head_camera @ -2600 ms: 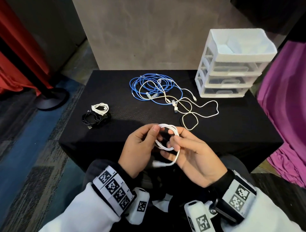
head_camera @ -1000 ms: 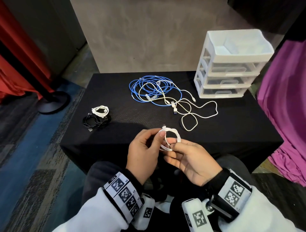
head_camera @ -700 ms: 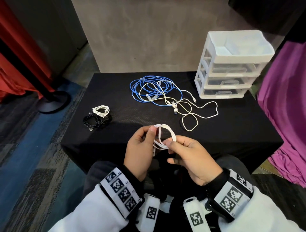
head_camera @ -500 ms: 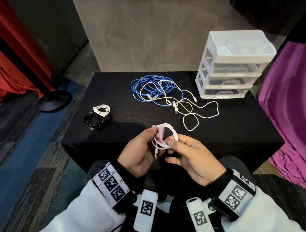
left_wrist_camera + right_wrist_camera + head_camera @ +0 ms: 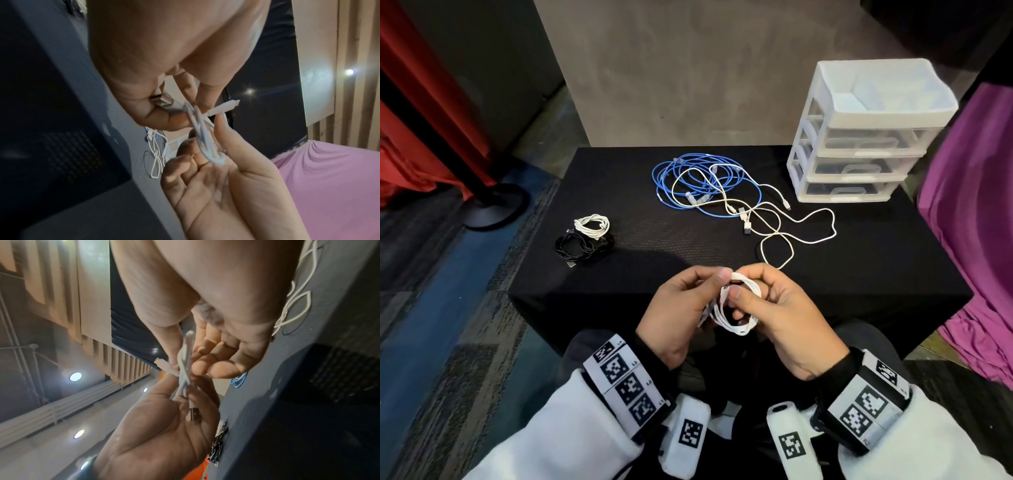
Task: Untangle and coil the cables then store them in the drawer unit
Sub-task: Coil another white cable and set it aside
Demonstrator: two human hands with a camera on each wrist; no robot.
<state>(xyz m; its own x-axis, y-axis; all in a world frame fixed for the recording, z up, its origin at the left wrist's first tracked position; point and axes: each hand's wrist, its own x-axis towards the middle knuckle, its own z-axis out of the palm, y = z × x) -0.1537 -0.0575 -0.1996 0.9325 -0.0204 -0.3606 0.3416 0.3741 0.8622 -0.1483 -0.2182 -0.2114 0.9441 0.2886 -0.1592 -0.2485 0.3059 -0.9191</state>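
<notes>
The black cloth-covered table (image 5: pixel 859 274) stretched ahead, the white three-drawer plastic unit (image 5: pixel 859 150) standing shut at its far right corner. Mid-table lay the blue cable tangled with a long cream cable (image 5: pixel 709 185); at the left edge, two finished coils, white resting on black (image 5: pixel 585 236). Over the near edge, both hands worked a small white USB cable coil (image 5: pixel 736 308). The left hand (image 5: pixel 681 308) pinched the loops, the metal plug (image 5: pixel 162 101) tucked by its palm; the right hand (image 5: pixel 784 318) curled round the coil's other side. Best practice, I'd say: keep that pinch firm, wrap the loose end round the loops, tuck it snug.
</notes>
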